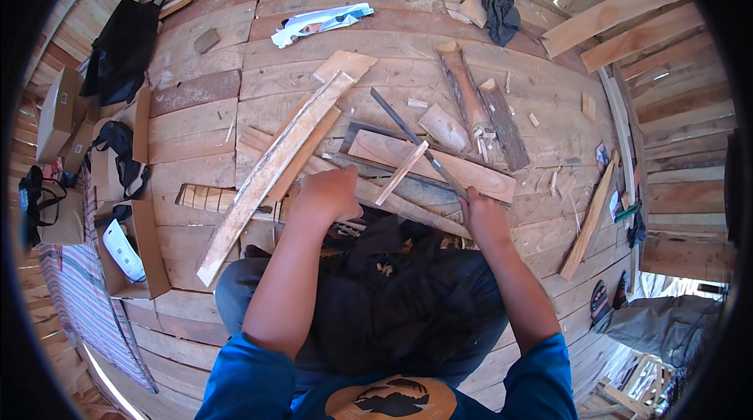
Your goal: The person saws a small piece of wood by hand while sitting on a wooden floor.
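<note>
My right hand is closed around the handle of a long knife; its narrow dark blade points away to the left. A small squared wooden stick shows beside the knife, close to where blade and handle meet. Beneath them lie a short smooth board and other wood pieces. My left hand is curled into a fist beside a long pale plank; what it holds, if anything, is hidden. Dark cloth covers my lap between the forearms.
Bark-edged wood pieces and chips lie ahead to the right. Open cardboard boxes and a black apron are at the left. A white plastic wrapper lies farther off. Another person's leg shows at the right.
</note>
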A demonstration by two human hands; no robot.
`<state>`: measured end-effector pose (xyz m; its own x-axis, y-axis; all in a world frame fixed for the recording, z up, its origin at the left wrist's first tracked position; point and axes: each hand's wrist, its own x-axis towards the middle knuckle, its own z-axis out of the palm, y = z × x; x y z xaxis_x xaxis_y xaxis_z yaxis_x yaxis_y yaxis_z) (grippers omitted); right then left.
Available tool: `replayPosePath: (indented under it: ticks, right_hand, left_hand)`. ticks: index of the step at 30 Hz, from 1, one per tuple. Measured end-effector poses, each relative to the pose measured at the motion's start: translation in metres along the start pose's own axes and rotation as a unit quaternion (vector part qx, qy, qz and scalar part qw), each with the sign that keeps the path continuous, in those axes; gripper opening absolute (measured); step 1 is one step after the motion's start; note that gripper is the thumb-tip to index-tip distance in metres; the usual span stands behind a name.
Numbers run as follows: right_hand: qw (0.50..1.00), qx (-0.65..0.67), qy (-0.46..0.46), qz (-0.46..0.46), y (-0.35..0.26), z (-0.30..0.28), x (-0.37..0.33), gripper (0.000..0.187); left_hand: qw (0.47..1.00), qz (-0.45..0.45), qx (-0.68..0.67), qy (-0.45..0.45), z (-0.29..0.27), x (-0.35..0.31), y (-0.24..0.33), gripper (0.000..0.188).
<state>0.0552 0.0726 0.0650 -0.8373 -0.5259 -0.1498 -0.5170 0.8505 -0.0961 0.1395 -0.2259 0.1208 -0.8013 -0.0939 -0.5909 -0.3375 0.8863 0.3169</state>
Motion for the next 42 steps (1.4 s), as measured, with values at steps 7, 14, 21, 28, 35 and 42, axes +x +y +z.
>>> replayPosePath:
  ticks: [7,14,21,28,35,42]
  right_hand:
    - [0.999,0.025,0.027,0.009,-0.007,-0.023,-0.001,0.024]
    - [1.000,-0.011,-0.012,-0.017,-0.001,-0.003,-0.003,0.024]
    - [0.999,0.036,0.024,0.019,-0.002,-0.013,-0.002,0.025]
    - [1.000,0.003,-0.019,0.004,0.002,-0.002,-0.003,0.025]
    - [0.998,0.052,0.017,0.024,-0.012,-0.017,-0.002,0.024]
    - [1.000,0.000,-0.026,-0.009,-0.005,0.000,-0.004,0.024]
  left_hand:
    - [1.000,-0.002,-0.007,0.024,0.001,0.004,-0.004,0.049]
    - [1.000,-0.018,-0.015,0.010,0.001,0.003,-0.007,0.051]
    - [1.000,-0.015,-0.011,0.017,-0.002,0.000,-0.007,0.052]
    - [0.998,-0.055,-0.012,-0.033,-0.007,0.005,0.000,0.068]
    - [0.998,-0.049,-0.018,-0.024,-0.008,0.000,-0.003,0.067]
    - [0.999,-0.041,-0.009,-0.017,-0.006,0.003,-0.003,0.063]
